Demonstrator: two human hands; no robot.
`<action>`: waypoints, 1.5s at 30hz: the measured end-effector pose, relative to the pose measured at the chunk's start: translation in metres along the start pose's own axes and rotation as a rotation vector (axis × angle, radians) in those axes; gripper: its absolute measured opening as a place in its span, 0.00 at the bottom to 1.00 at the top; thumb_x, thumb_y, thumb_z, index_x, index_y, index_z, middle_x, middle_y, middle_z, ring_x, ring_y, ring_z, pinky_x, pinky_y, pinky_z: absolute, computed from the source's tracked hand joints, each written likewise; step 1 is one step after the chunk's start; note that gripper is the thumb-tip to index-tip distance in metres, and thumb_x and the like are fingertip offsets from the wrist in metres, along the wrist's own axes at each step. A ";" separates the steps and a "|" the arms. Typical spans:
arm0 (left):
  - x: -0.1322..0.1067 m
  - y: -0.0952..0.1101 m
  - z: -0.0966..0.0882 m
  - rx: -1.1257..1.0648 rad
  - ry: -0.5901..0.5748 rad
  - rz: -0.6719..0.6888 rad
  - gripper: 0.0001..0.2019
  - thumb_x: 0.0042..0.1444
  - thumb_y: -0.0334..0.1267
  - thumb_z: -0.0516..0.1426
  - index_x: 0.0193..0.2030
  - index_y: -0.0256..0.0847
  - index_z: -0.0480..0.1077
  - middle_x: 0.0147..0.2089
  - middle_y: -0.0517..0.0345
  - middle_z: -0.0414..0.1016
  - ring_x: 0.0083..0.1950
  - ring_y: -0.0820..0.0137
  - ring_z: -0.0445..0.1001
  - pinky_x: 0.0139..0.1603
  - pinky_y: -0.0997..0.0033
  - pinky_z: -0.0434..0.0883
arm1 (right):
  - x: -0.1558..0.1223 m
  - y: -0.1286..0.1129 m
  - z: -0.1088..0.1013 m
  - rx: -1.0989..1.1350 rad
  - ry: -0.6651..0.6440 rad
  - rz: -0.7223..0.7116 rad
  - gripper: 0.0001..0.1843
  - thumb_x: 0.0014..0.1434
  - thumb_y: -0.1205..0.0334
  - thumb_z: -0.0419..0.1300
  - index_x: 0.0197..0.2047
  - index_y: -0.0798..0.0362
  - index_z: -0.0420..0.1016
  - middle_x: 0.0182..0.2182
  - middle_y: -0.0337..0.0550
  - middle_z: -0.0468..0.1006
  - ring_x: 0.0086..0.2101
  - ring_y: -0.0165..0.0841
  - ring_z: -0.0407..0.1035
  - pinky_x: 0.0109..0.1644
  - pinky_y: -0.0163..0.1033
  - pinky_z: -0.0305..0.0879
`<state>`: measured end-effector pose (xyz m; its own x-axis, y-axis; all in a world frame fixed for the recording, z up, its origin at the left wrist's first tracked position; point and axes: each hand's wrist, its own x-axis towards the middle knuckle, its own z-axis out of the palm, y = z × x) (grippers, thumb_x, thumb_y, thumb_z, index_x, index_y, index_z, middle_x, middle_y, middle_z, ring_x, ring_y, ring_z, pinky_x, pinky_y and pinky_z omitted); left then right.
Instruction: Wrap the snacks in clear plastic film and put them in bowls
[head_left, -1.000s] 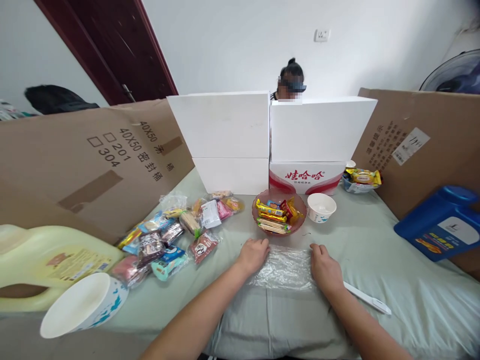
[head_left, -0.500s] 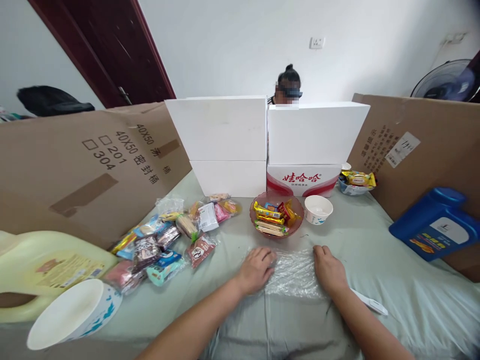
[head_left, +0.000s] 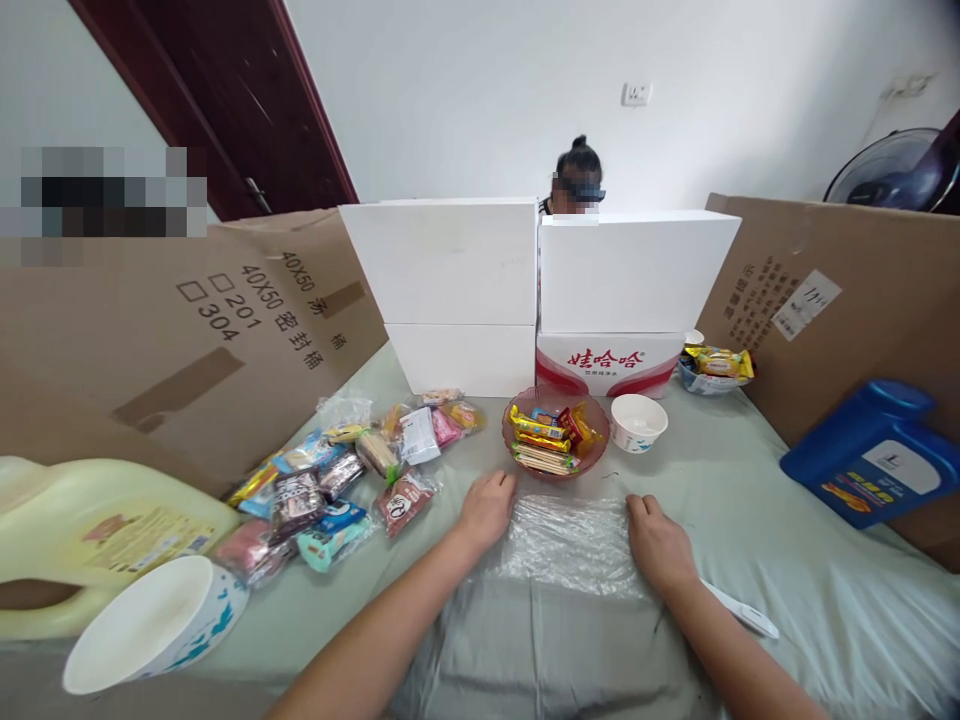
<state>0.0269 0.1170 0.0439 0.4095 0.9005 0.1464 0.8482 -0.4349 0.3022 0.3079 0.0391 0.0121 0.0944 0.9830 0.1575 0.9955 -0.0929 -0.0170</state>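
Note:
A crinkled sheet of clear plastic wrap lies flat on the pale green cloth in front of me. My left hand rests palm down at the sheet's left edge, fingers loosely together and pressing the cloth. My right hand lies palm down on the sheet's right edge, fingers flat. Just beyond the wrap stands a reddish glass bowl filled with wrapped snacks, and a small white paper bowl sits to its right.
A heap of snack packets lies to the left. A yellow jug and a white bowl sit near left, a blue jug at right, a white pen-like stick by my right wrist. White boxes, cardboard walls and another person stand behind.
My left hand slid left, from on top of the wrap to its left edge, spreading the sheet wider. My right hand stayed on the right edge.

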 end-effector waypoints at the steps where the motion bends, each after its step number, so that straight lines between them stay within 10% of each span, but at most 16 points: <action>1: -0.003 0.005 -0.001 0.023 0.016 0.001 0.12 0.59 0.25 0.51 0.44 0.38 0.72 0.45 0.45 0.74 0.49 0.57 0.71 0.51 0.55 0.66 | 0.000 0.000 -0.003 0.005 0.010 0.004 0.10 0.66 0.66 0.48 0.46 0.53 0.69 0.39 0.44 0.74 0.28 0.30 0.70 0.30 0.36 0.56; 10: -0.035 0.050 0.024 0.035 -0.036 0.368 0.25 0.61 0.45 0.55 0.63 0.40 0.62 0.66 0.46 0.62 0.68 0.53 0.55 0.67 0.49 0.52 | -0.010 -0.045 -0.021 0.163 0.113 -0.301 0.19 0.67 0.59 0.48 0.55 0.55 0.71 0.54 0.51 0.72 0.56 0.42 0.62 0.61 0.49 0.53; 16: -0.051 0.021 0.036 0.110 -0.167 0.261 0.35 0.61 0.58 0.51 0.71 0.50 0.48 0.73 0.53 0.47 0.73 0.50 0.42 0.68 0.41 0.43 | -0.020 -0.050 0.006 0.182 -0.144 -0.424 0.40 0.63 0.40 0.46 0.70 0.55 0.49 0.69 0.49 0.50 0.67 0.47 0.40 0.68 0.58 0.37; 24: -0.104 -0.055 0.006 0.207 0.089 0.134 0.29 0.63 0.50 0.51 0.68 0.39 0.57 0.70 0.43 0.54 0.71 0.50 0.48 0.66 0.45 0.55 | -0.052 0.002 0.004 0.163 0.045 -0.330 0.36 0.64 0.43 0.48 0.67 0.57 0.56 0.67 0.53 0.55 0.67 0.47 0.42 0.66 0.58 0.46; 29: -0.126 -0.045 -0.011 0.042 0.041 0.534 0.15 0.61 0.33 0.52 0.54 0.42 0.70 0.56 0.50 0.72 0.62 0.60 0.66 0.60 0.58 0.67 | -0.084 0.015 -0.015 0.273 0.058 -0.557 0.20 0.64 0.51 0.55 0.56 0.49 0.70 0.56 0.48 0.72 0.56 0.42 0.64 0.58 0.49 0.62; 33: -0.121 -0.037 -0.011 -0.001 0.129 0.594 0.13 0.63 0.27 0.49 0.47 0.41 0.72 0.45 0.54 0.78 0.53 0.65 0.73 0.53 0.63 0.72 | -0.093 0.021 -0.016 0.325 0.106 -0.605 0.11 0.66 0.62 0.53 0.49 0.49 0.73 0.48 0.46 0.77 0.49 0.37 0.70 0.54 0.46 0.65; 40: -0.106 -0.034 -0.013 -0.162 0.125 0.332 0.10 0.63 0.29 0.46 0.40 0.40 0.68 0.39 0.54 0.76 0.41 0.67 0.75 0.45 0.67 0.72 | -0.082 0.022 -0.020 0.457 0.086 -0.536 0.10 0.67 0.63 0.48 0.43 0.50 0.70 0.41 0.45 0.78 0.44 0.35 0.72 0.50 0.44 0.66; 45: -0.074 -0.028 -0.009 0.025 -0.003 -0.022 0.10 0.64 0.31 0.45 0.43 0.42 0.66 0.38 0.57 0.76 0.38 0.68 0.77 0.41 0.71 0.70 | -0.047 0.010 -0.017 0.341 -0.069 -0.202 0.12 0.69 0.60 0.43 0.46 0.51 0.67 0.39 0.42 0.79 0.38 0.31 0.74 0.43 0.36 0.67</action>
<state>-0.0298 0.0624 0.0329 0.3912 0.9100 0.1373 0.8654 -0.4145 0.2816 0.3134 -0.0106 0.0209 -0.1154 0.9854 0.1252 0.9352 0.1503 -0.3206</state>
